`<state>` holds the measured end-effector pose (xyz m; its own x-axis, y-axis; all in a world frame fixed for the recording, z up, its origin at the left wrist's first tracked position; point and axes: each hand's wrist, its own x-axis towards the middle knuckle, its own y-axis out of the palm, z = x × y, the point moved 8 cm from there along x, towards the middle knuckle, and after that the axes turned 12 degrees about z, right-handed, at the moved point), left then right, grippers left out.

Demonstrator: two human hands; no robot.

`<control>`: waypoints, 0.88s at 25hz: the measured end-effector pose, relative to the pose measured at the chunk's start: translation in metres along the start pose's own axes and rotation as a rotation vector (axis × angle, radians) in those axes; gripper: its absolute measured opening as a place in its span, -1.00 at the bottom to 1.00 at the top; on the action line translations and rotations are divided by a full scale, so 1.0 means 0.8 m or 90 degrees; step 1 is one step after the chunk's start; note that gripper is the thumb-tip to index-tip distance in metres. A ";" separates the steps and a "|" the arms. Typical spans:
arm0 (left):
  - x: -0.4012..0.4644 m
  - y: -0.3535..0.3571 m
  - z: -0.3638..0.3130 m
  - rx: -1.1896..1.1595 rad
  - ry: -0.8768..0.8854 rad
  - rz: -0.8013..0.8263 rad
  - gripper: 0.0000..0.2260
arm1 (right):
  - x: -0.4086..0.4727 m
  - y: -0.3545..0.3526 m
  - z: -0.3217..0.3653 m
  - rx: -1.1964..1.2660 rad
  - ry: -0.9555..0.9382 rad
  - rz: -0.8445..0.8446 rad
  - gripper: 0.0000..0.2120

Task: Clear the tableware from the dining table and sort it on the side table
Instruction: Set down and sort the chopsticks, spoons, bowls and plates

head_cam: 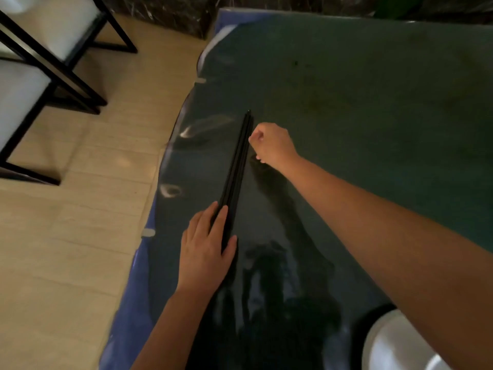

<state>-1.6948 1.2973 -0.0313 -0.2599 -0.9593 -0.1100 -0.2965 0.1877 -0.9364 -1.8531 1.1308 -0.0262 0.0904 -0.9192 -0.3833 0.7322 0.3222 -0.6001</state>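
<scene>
A bundle of long black chopsticks (238,161) lies lengthwise on the dark green glossy table (360,97), tips pointing away from me. My left hand (206,252) rests on the near ends, fingers and thumb clasped around the sticks. My right hand (272,144) is curled into a loose fist right beside the far part of the bundle, fingertips touching or nearly touching it. Whether it pinches a stick I cannot tell.
A white bowl or plate rim (392,343) shows at the bottom right under my right forearm. The table's left edge has blue film (133,284). Black-framed chairs with white seats (40,62) stand on the beige tile floor at the left.
</scene>
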 end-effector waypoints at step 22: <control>-0.261 0.073 -0.322 -0.037 -0.001 0.328 -0.53 | -0.512 -0.068 -0.205 -0.345 -0.073 0.073 -0.69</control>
<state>-1.8943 1.5628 0.0230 -0.3839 -0.7397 -0.5528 -0.1814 0.6474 -0.7403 -2.0406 1.5267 0.0483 0.2437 -0.8804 -0.4069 0.2647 0.4640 -0.8454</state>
